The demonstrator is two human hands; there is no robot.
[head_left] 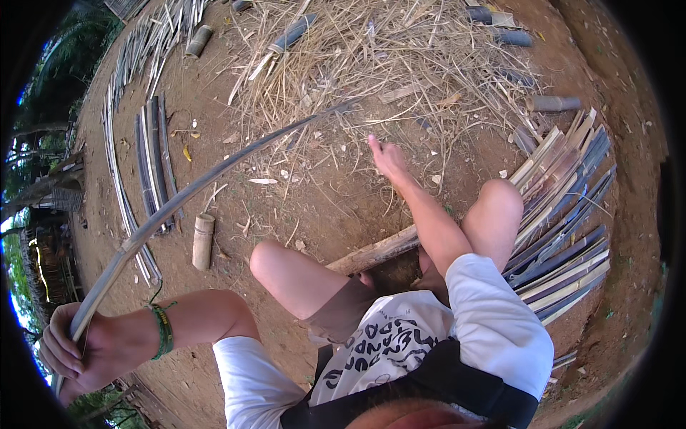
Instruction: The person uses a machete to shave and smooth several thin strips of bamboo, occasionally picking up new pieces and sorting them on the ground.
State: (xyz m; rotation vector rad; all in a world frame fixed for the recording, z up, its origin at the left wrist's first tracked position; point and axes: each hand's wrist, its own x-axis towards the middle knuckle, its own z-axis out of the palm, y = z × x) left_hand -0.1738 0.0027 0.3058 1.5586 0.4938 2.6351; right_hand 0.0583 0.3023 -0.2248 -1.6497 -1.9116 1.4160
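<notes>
- Left hand (80,349), near left: fingers wrapped round a long, slender, grey bamboo strip (171,206).
- From there the strip arches towards a tangled heap of pale, straw-coloured shavings (400,53) at far centre.
- Right hand (387,160), farther off: fingers curled in; I can't tell whether they hold anything.
- I'd guess it's light, springy, smooth, perhaps sharp-edged: grip the thicker near end by its faces.

Left of the wide heap of thin, straw-coloured shavings (400,43) lie long, narrow, greyish strips (145,44). To the heap's right is a short, brownish bamboo cylinder (554,104) — and, to the heap's lower right, dark-and-cream split bamboo (561,168).
</notes>
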